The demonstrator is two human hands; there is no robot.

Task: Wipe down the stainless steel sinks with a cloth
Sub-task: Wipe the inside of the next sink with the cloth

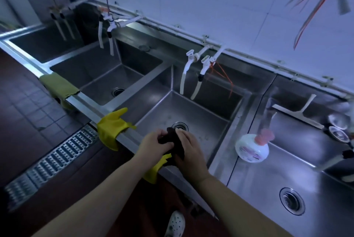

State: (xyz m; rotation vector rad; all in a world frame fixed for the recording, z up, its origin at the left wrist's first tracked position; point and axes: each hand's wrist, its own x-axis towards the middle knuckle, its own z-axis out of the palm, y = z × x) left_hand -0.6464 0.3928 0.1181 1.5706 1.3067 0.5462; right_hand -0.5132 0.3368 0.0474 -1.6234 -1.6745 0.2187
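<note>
A row of stainless steel sinks runs from far left to right. Over the front rim of the middle sink, my left hand and my right hand both grip a dark bunched cloth. The cloth hangs down between my palms, just in front of the round drain. Part of the cloth is hidden under my fingers. The basin floor around the drain shows small water spots.
Yellow rubber gloves hang over the front rim, one to my left and one under my wrists. An olive rag is draped further left. A white soap bottle, a squeegee and metal bowls sit at the right sink. White taps hang above.
</note>
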